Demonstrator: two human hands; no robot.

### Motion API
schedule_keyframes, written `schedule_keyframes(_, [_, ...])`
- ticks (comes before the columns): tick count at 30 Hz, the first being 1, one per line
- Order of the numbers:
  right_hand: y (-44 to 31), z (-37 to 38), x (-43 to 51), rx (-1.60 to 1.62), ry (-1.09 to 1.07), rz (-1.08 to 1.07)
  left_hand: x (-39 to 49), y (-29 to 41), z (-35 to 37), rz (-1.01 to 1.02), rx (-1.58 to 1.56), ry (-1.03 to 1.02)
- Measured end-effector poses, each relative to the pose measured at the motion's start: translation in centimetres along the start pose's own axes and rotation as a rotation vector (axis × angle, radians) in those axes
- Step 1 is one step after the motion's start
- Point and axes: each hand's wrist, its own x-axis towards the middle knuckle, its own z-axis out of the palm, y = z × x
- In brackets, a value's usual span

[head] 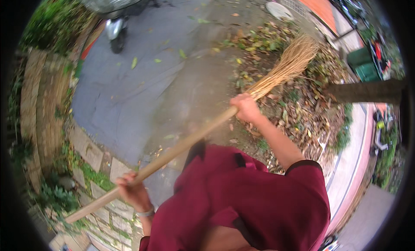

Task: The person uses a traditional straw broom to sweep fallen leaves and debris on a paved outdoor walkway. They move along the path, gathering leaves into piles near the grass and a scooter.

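Note:
A long broom with a wooden handle slants across my body from lower left to upper right. My right hand grips it where the handle meets the bristles. Lower down, toward the butt end, my left hand is closed around the handle. The broom's twig bristles fan out over a heap of dry leaves; whether the tips touch the leaves I cannot tell. Yellow and green leaves lie scattered beyond the bristles.
A covered scooter stands at the upper left on grey pavement. To the right are a tree trunk and a green bin. Stone slabs and a wooden bench-like structure line the left. A round cover lies at the top.

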Motion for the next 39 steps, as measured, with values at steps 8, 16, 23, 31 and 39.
schedule_keyframes(8, [-28.2,15.2,19.8,0.528,-0.001,-0.503,-3.8,21.7,-7.0,0.683,-0.034,0.205])
schedule_keyframes(16, [-41.9,25.7,26.8,0.813,-0.358,-0.77,-4.0,17.7,2.0,0.893,0.637,0.806])
schedule_keyframes(23, [-24.4,27.1,15.3,0.561,-0.313,-0.544,-3.2,12.2,-6.8,0.643,0.28,0.708])
schedule_keyframes(31, [-31.3,15.7,14.9,0.655,-0.285,-0.759,-14.4,20.4,-5.4,0.846,-0.028,0.708])
schedule_keyframes(39, [-44.9,26.7,20.4,0.833,-0.58,-1.158,-12.0,12.3,8.9,0.959,0.587,1.23])
